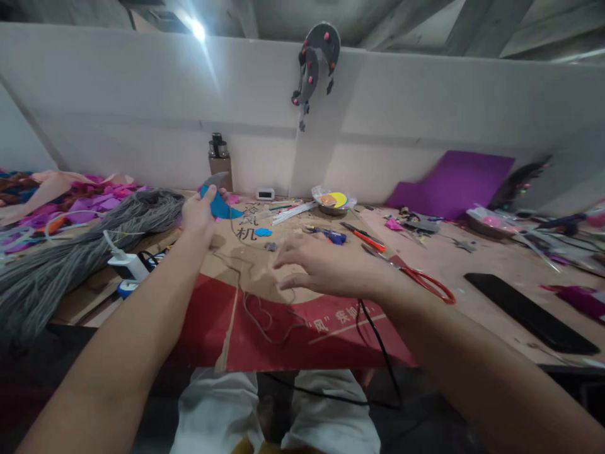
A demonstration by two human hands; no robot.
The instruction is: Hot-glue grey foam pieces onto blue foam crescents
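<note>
My left hand [199,211] pinches a blue felt crescent [224,207] with a grey edge piece, held up over the back left of the cardboard sheet [208,309]. A thin grey string [269,339] lies loosely curled across the cardboard. My right hand [326,265] hovers above the middle of the sheet with fingers apart, and I see nothing in it. Between the two hands lie a small blue cloud shape [263,232] and a small grey star [270,246]. Just behind my right hand rest blue-handled pliers [333,236].
Red-handled scissors [435,285], an orange cutter [371,239] and a black phone [529,312] lie to the right. A thick grey yarn bundle [104,252] and a white charger [130,266] are on the left. A purple sheet [454,186] leans at the back; a black cable [380,340] hangs over the front edge.
</note>
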